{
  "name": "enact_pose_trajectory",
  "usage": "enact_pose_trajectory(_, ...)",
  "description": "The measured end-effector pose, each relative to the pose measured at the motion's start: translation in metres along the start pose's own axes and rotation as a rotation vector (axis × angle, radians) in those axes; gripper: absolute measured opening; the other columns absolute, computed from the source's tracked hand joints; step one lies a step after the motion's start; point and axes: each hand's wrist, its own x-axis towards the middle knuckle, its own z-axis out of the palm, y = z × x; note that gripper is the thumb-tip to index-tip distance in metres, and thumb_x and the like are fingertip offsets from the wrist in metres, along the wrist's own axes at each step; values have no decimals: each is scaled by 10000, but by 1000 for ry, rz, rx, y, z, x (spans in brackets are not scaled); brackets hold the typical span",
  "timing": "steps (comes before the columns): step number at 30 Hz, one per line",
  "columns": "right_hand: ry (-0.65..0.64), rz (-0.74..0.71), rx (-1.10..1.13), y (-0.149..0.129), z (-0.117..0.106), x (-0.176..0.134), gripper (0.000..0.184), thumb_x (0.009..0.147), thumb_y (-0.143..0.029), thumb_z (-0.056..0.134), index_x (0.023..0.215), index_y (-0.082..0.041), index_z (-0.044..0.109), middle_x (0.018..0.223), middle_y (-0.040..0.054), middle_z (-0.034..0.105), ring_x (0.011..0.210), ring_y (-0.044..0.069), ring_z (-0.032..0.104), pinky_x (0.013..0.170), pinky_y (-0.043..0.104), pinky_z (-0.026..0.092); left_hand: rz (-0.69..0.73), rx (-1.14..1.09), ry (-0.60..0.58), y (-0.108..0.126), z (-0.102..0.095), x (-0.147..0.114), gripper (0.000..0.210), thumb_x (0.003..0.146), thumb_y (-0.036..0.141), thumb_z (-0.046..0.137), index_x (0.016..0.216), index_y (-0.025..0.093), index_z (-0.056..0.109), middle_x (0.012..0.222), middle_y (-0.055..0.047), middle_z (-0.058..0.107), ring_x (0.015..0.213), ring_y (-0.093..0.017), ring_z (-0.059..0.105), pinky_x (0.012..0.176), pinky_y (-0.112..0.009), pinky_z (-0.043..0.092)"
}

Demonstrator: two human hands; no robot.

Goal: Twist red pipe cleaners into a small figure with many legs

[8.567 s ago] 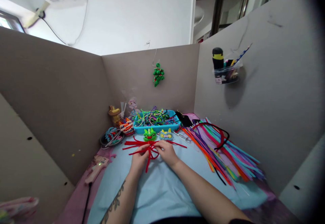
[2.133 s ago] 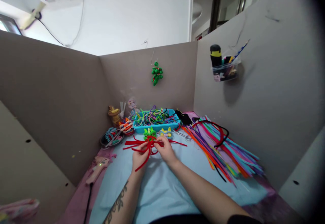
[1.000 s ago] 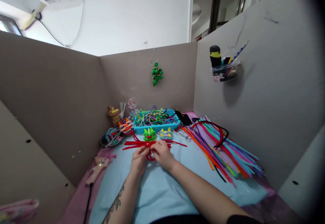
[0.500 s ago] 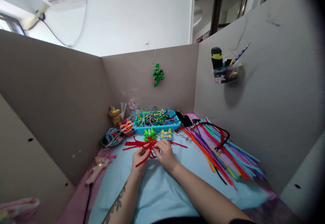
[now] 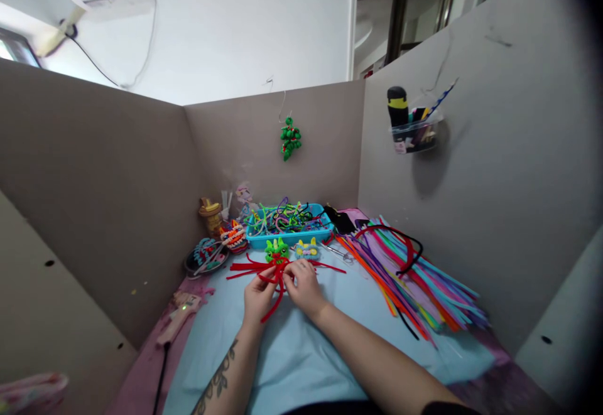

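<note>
Red pipe cleaners (image 5: 274, 307) are gathered between my two hands, with several ends sticking out to both sides and one hanging down toward me. My left hand (image 5: 259, 297) pinches them from the left. From the right, my right hand (image 5: 304, 284) is closed on the same red bundle, its fingertips close to the left ones. Just beyond my fingers sits a green fuzzy figure (image 5: 277, 249) with eyes, and beside it a blue and yellow fuzzy figure (image 5: 307, 250). How the red strands cross is partly hidden by my fingers.
A blue basket (image 5: 287, 237) of tangled pipe cleaners stands at the back. Many colored pipe cleaners (image 5: 414, 283) lie on the right near scissors (image 5: 336, 252). A dark bowl (image 5: 192, 268) and a pink glue gun (image 5: 179, 321) are on the left. Grey panels enclose the table.
The loose red end below my hands has swung from pointing left to hanging lower and nearer the middle. Both hands stay close together; the whole view has shifted slightly.
</note>
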Motion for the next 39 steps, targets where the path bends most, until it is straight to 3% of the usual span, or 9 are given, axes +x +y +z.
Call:
enact_pose_trajectory(8,-40,-52,-28,-2,-1,-1,124,796,-132,473,795,-205,573,786,34,602,817,196,476,756,324,331,32,29,-6,1,0,0,342,597,293,721,911,158,697,940,-92,709,895,-236,643,830,-334,480)
enact_pose_trajectory(26,43,3,155,0,5,-2,158,802,-163,517,848,-225,655,795,32,667,825,196,526,767,345,390,56,96,37,5,-1,-3,311,615,250,700,914,165,697,939,-86,708,878,-216,647,804,-302,490)
enact_pose_trajectory(33,10,56,209,-2,2,3,163,788,-156,522,675,-209,627,686,16,626,769,179,507,720,309,399,74,136,-5,5,-1,-4,289,639,240,678,919,175,704,955,-83,706,880,-218,647,821,-317,489)
enact_pose_trajectory(39,-37,77,200,-1,1,8,209,770,-123,508,583,-198,565,633,8,588,734,172,491,693,290,393,45,97,-26,2,0,0,285,577,251,730,851,176,717,904,-88,715,873,-234,645,819,-332,483)
